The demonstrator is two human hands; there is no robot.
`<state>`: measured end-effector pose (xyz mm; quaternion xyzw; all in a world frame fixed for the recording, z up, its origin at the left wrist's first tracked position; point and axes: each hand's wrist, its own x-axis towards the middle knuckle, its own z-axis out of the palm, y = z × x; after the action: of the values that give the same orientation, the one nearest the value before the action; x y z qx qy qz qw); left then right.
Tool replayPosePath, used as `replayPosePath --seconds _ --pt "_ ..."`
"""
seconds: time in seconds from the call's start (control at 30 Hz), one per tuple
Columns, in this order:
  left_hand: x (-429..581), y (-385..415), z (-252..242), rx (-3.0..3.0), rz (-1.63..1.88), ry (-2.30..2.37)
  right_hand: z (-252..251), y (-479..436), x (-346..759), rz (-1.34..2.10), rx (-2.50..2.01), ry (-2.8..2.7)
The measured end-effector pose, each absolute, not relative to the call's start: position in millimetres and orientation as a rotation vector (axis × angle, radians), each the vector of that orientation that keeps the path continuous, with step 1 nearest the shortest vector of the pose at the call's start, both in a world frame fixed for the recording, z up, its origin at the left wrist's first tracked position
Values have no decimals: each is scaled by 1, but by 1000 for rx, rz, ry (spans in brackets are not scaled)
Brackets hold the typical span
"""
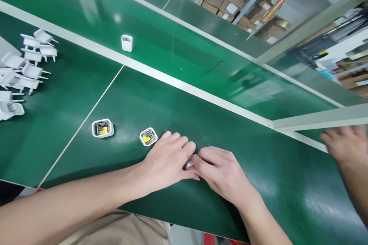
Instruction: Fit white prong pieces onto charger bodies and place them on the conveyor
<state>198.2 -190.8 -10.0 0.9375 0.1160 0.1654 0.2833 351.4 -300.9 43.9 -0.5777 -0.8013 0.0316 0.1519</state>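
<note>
Both my hands meet above the green table, fingers curled around a small white piece point(189, 162) that is mostly hidden between them. My left hand point(169, 159) is closed over it from the left. From the right, my right hand point(220, 170) pinches the same piece with thumb and forefinger. Just beyond my left hand stands an open white housing point(148, 137) with yellow and dark parts inside. Farther left, a second white housing point(102, 128) holds similar yellow and black parts.
Several white plastic pieces with prongs point(31, 61) are heaped at the far left. A white cup-like housing point(127, 43) stands beyond the white strip point(172, 80). Another person's blurred hand point(346, 143) reaches in at right, near a pale metal post point(319, 118).
</note>
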Motion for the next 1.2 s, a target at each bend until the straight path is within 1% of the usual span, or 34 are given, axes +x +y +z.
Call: replayPosePath --seconds 0.47,0.67,0.87,1.07,1.2 --pt "199 -193 -11 2506 480 312 45 -294 357 189 -1512 -2285" --pt "199 -192 -8 2522 438 307 45 -295 354 13 -1548 -2341" --pt "198 -190 -7 2523 398 299 41 -299 353 -28 -1594 -2337" --pt "198 -191 -8 2521 395 294 29 -304 357 212 -1566 -2118" --pt "197 -191 -9 2517 395 286 26 -304 358 260 -1531 -2064"
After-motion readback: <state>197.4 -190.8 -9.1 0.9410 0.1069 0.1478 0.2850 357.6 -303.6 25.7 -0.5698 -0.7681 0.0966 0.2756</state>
